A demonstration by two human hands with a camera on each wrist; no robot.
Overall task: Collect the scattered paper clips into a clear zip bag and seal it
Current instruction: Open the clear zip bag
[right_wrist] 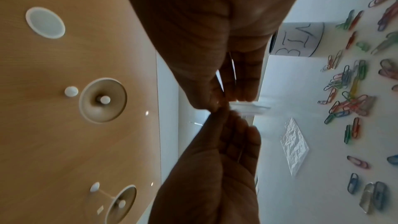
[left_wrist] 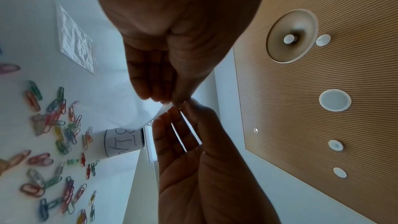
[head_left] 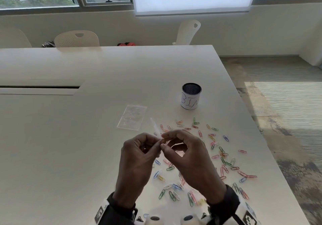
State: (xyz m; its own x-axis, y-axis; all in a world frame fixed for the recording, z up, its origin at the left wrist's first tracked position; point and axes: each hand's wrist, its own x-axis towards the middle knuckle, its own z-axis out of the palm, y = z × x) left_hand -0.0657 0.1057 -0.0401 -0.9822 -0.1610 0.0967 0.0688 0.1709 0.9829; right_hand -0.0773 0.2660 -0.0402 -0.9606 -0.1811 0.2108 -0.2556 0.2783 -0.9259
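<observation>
Both hands meet above the table and pinch the top edge of a clear zip bag [head_left: 155, 127], which I see almost edge-on. My left hand [head_left: 156, 145] holds it between thumb and fingertips, and my right hand [head_left: 164, 141] pinches right beside it. In the left wrist view the clear zip bag [left_wrist: 140, 113] hangs from the left hand [left_wrist: 165, 99]. Coloured paper clips [head_left: 223, 155] lie scattered on the white table [head_left: 69, 137], under and to the right of the hands. A second clear bag [head_left: 131, 117] lies flat just beyond the hands.
A mesh cup with a handwritten paper label [head_left: 191, 96] stands behind the clips. The table's right edge [head_left: 261, 137] runs close to the outermost clips. A cable slot [head_left: 40, 87] is on the far left. Chairs [head_left: 76, 39] stand behind the table.
</observation>
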